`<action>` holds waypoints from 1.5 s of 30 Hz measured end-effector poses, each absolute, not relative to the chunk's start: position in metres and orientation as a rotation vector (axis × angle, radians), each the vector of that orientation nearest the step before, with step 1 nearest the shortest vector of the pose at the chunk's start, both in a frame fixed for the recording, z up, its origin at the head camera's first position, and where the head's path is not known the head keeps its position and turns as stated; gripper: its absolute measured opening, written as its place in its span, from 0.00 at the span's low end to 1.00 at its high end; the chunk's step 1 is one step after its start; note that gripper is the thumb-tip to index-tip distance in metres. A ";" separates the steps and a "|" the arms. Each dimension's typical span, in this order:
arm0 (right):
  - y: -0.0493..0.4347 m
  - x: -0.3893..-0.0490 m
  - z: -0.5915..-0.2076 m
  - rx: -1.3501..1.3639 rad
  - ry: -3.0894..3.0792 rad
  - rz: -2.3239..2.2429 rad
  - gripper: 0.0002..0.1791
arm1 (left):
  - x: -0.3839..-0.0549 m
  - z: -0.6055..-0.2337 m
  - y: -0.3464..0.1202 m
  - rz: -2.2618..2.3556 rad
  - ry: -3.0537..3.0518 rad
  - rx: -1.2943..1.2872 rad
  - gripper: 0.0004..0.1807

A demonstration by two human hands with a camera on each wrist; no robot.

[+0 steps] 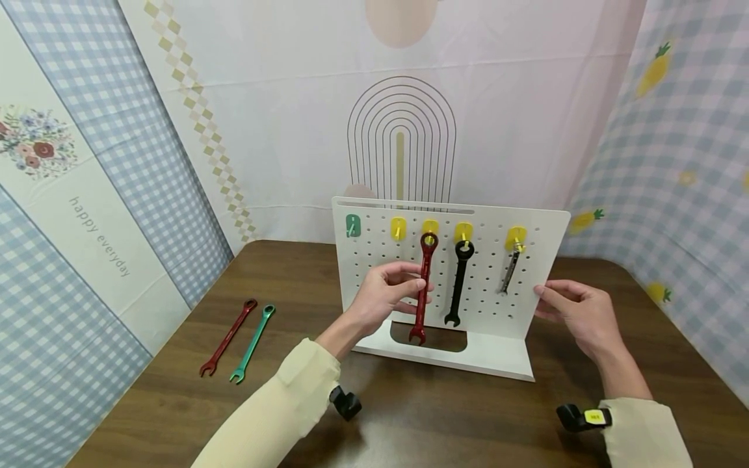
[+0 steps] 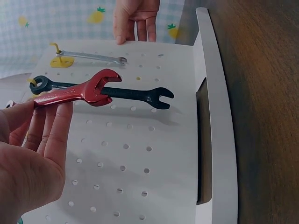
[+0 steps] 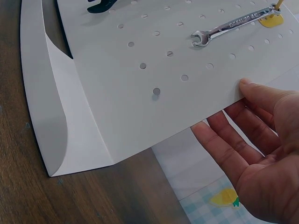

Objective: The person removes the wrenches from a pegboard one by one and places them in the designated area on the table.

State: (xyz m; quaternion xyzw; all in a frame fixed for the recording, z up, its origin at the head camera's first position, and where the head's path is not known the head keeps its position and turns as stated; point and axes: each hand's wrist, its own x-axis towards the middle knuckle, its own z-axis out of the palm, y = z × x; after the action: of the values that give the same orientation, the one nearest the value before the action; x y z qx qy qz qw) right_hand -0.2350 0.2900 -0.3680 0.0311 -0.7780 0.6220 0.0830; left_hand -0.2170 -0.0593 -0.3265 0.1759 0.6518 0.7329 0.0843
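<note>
Pinching a red wrench (image 1: 421, 305) in the left hand (image 1: 386, 292), ring end up by a yellow hook (image 1: 430, 225).
The right hand (image 1: 582, 313) grips the board (image 1: 497, 315) at its three-o'clock edge, likely steadying it; the mid-shaft hold probably gives control. A black wrench (image 1: 459, 286) hangs at the red one's three o'clock.

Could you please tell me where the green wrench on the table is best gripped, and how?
Pinch the green wrench mid-shank, across its narrow width, from above and slightly from the right; that seems best. It lies flat, with its slim, straight shank bare between the ring and open ends, and a red wrench lies beside it on the left.
</note>
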 end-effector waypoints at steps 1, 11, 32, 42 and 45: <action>0.290 -0.235 -0.368 0.090 -2.324 1.858 0.22 | -0.216 -0.327 -0.060 2.189 1.940 0.529 0.15; 0.289 -0.235 -0.368 0.073 -2.287 1.916 0.19 | -0.212 -0.330 -0.064 2.217 1.883 0.551 0.15; 0.291 -0.235 -0.365 0.060 -2.295 1.917 0.20 | -0.207 -0.337 -0.077 2.129 1.907 0.511 0.18; 0.291 -0.235 -0.365 0.064 -2.273 1.946 0.18 | -0.206 -0.341 -0.082 2.098 1.913 0.457 0.17; 0.291 -0.235 -0.365 0.072 -2.263 1.957 0.18 | -0.206 -0.342 -0.083 2.086 1.911 0.438 0.18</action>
State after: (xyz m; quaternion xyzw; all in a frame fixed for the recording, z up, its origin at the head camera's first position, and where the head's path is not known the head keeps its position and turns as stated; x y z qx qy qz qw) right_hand -0.2355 0.2909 -0.3655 0.0239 -0.7542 0.6520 0.0744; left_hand -0.2058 -0.0831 -0.3425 0.1514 0.6611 0.7216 0.1391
